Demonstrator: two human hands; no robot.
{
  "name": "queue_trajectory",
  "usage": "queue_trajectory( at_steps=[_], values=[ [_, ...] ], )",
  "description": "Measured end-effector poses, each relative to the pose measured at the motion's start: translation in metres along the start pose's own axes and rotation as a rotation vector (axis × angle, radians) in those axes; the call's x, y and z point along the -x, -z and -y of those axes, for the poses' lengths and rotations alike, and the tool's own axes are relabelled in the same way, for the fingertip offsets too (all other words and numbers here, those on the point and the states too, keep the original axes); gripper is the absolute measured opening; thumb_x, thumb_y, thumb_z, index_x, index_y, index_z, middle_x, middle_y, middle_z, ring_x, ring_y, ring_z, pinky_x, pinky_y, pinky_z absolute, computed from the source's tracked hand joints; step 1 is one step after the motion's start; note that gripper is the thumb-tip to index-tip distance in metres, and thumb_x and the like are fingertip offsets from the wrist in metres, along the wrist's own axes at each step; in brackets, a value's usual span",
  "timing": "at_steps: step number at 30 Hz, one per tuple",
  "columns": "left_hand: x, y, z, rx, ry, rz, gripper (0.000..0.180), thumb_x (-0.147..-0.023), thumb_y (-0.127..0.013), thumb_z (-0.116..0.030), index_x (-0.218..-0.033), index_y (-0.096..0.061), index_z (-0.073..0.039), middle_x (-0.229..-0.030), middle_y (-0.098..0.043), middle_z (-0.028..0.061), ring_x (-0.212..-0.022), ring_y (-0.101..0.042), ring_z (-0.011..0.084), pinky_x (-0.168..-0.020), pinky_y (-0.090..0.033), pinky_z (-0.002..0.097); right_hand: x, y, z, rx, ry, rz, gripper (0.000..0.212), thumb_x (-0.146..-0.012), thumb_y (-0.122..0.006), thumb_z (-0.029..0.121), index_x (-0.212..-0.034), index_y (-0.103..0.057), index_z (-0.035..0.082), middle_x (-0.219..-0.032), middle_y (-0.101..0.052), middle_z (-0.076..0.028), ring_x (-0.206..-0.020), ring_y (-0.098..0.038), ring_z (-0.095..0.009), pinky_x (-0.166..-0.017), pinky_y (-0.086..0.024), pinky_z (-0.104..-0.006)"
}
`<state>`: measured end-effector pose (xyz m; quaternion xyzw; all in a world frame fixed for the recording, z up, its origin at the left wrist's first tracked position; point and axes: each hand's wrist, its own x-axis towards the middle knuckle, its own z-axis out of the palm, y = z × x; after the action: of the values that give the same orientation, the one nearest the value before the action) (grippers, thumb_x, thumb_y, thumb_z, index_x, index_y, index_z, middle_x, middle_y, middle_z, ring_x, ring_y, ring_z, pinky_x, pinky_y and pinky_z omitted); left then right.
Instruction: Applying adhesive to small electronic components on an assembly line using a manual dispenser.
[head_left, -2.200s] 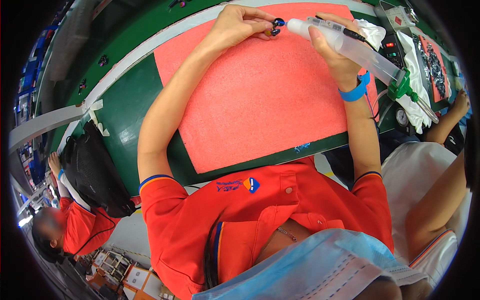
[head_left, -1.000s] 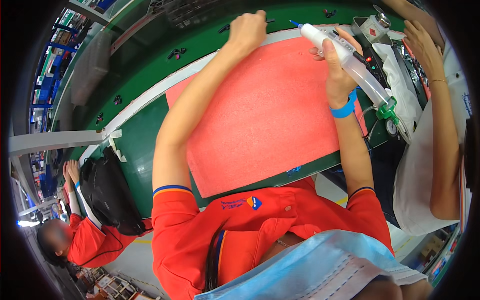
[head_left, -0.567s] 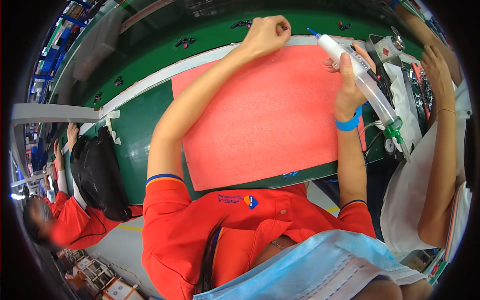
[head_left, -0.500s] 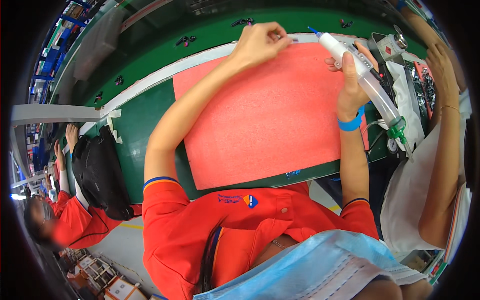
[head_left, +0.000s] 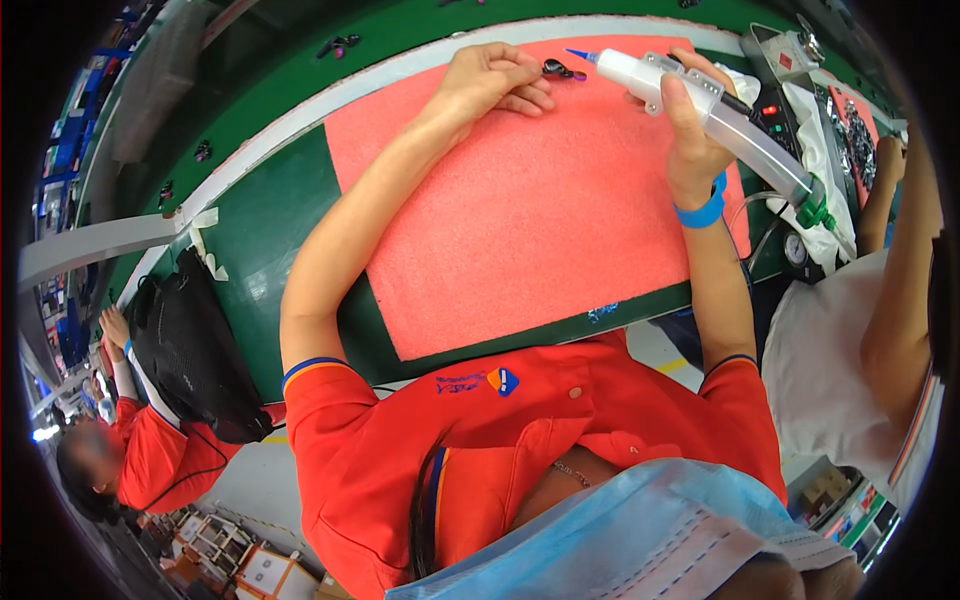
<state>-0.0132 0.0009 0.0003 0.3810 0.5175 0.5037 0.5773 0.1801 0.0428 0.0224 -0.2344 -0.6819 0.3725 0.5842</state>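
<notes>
I am watching the small dark part (head_left: 563, 70) lying at the far edge of the pink foam mat (head_left: 530, 220), its long axis running roughly left to right across the view, and it is sitting directly between the 2 hands. The left hand (head_left: 490, 85) is the nearer of the 2: its curled fingertips are touching or just beside the part's left end, though I cannot tell whether they are actually pinching it. From the right, the blue tip of the clear syringe dispenser (head_left: 700, 100) is pointing leftward at the part and is stopping just short of it; the barrel is slanting away to the lower right toward a green fitting. The right hand (head_left: 690, 130), wearing a blue wristband (head_left: 703, 212), is wrapping closed around that barrel with the thumb lying up along it. Compared with 0.5 s ago, the left hand is sitting further left and its fingers are loosening from a tighter fist, while the syringe tip is now closer to the part. A neighbouring person's bare arm (head_left: 900, 280) is hanging at the right rim.
</notes>
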Motion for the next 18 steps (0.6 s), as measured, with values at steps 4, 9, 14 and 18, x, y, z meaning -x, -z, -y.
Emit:
queue_trajectory(
  at_steps=[4,9,14,18],
  values=[
    [0.0000,-0.0010,0.0013,-0.029,-0.031,-0.010,0.018,-0.081,-0.050,-0.011,-0.089,-0.049,0.005,-0.081,-0.058,0.0168,-0.071,-0.061,0.0201,-0.064,-0.051,0.0246,0.0011,0.0041,-0.0067,0.149,0.072,0.000,0.027,-0.073,-0.059,0.009,-0.095,-0.053,-0.005,-0.084,-0.056,-0.013,-0.070,-0.057,-0.017,-0.061,-0.048,-0.0271],
    [0.0025,-0.0027,0.0045,-0.042,-0.069,0.005,0.017,-0.081,-0.050,-0.010,-0.088,-0.049,0.005,-0.082,-0.058,0.0178,-0.073,-0.061,0.0215,-0.066,-0.051,0.0248,0.0052,-0.0011,-0.0054,0.175,0.101,-0.030,0.025,-0.071,-0.062,0.009,-0.091,-0.055,-0.004,-0.085,-0.057,-0.011,-0.071,-0.055,-0.014,-0.062,-0.047,-0.0249],
    [0.0030,-0.0033,0.0031,-0.031,-0.060,0.005,0.016,-0.080,-0.051,-0.010,-0.088,-0.048,0.004,-0.083,-0.058,0.0180,-0.074,-0.061,0.0219,-0.066,-0.051,0.0248,0.0059,-0.0037,-0.0028,0.127,0.039,-0.040,0.025,-0.070,-0.064,0.009,-0.091,-0.056,-0.003,-0.085,-0.057,-0.010,-0.071,-0.055,-0.014,-0.062,-0.046,-0.0236],
    [0.0039,-0.0044,0.0024,-0.036,-0.070,0.013,0.016,-0.080,-0.051,-0.010,-0.088,-0.048,0.004,-0.083,-0.058,0.0185,-0.074,-0.061,0.0222,-0.067,-0.051,0.0251,0.0049,-0.0016,-0.0034,0.264,0.101,0.015,0.025,-0.069,-0.064,0.010,-0.090,-0.057,-0.002,-0.080,-0.058,-0.009,-0.069,-0.056,-0.013,-0.062,-0.045,-0.0230]
  ],
)
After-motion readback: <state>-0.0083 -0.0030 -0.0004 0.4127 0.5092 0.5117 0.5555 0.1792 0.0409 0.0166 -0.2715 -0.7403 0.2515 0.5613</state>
